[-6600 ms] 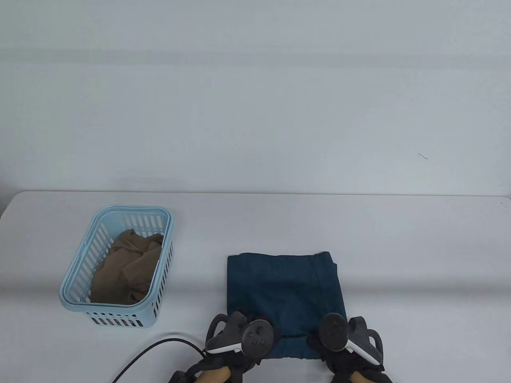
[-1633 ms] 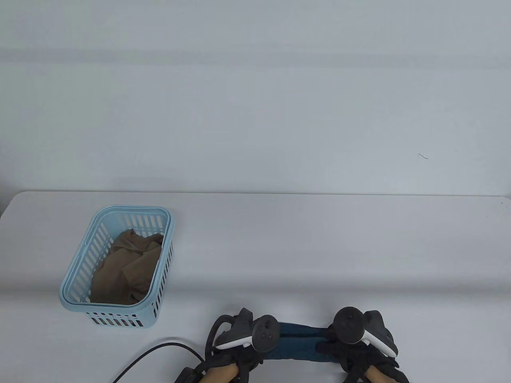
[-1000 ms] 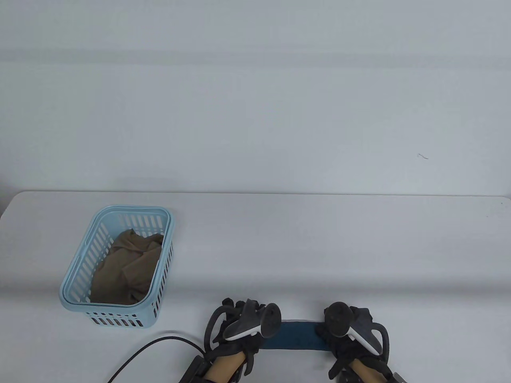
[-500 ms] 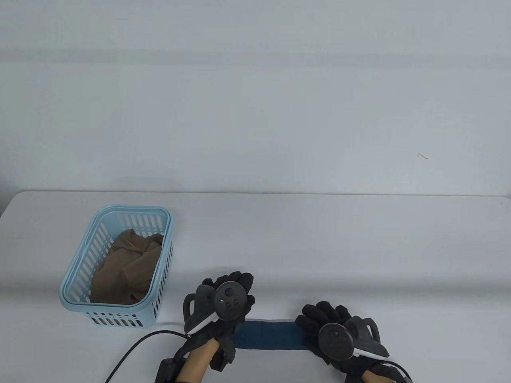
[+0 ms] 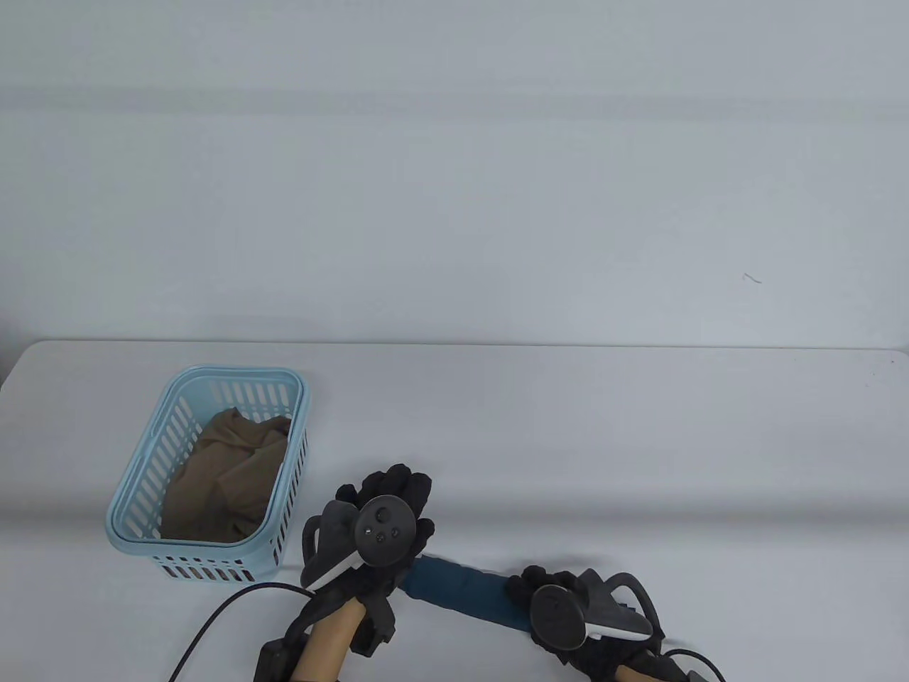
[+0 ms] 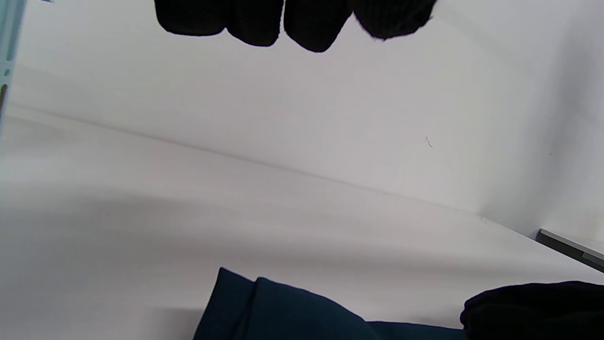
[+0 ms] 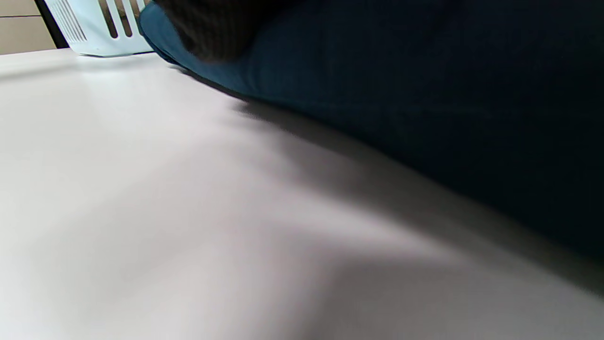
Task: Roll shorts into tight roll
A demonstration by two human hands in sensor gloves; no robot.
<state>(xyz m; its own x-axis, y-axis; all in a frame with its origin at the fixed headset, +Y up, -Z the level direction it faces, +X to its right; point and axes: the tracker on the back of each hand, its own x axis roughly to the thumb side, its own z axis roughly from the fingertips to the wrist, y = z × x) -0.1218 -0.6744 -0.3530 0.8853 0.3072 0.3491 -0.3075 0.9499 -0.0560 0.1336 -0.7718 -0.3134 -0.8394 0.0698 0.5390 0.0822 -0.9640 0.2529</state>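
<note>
White tabletop carries your rolled teal shorts, lying slantwise near its front edge. Your right hand grips the roll's right end; your left hand hovers over the left end, fingers spread, touching nothing. Judged soft and light, the roll will likely spring loose, so hold it around the middle, over the outer flap. Left sits a blue basket with brown cloth.

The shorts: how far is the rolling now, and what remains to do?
Rolling looks done: the shorts are a tight blue roll on the table. In hand: the right hand grips the roll's right end, and the roll lies tilted. The left hand is above its left end, fingers spread, not gripping. Left: perhaps putting the roll down.
</note>
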